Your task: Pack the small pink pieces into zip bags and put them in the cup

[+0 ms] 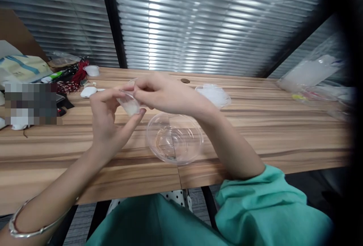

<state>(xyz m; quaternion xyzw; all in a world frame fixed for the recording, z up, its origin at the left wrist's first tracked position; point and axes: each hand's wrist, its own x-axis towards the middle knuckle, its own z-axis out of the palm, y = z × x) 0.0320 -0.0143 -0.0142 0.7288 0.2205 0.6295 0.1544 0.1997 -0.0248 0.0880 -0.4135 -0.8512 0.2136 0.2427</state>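
Observation:
A small clear plastic cup (130, 106) with whitish contents is held tilted above the table. My left hand (109, 115) grips it between thumb and fingers. My right hand (159, 93) is closed in a pinch at the cup's rim, touching it; whatever lies between these fingertips is hidden. Behind the right hand, part of a clear curved rim (132, 81) shows, too covered to identify. Just below the hands, a clear plastic bowl (150, 149) rests on the wooden table.
Clear plastic lids (214, 95) lie stacked to the right, near a dark round disc (185, 81). At the left are a white earbud case (88, 92), a small white cup (92, 70) and red cords (79, 73). Plastic bags (312, 74) lie far right; window blinds (198, 23) rise behind.

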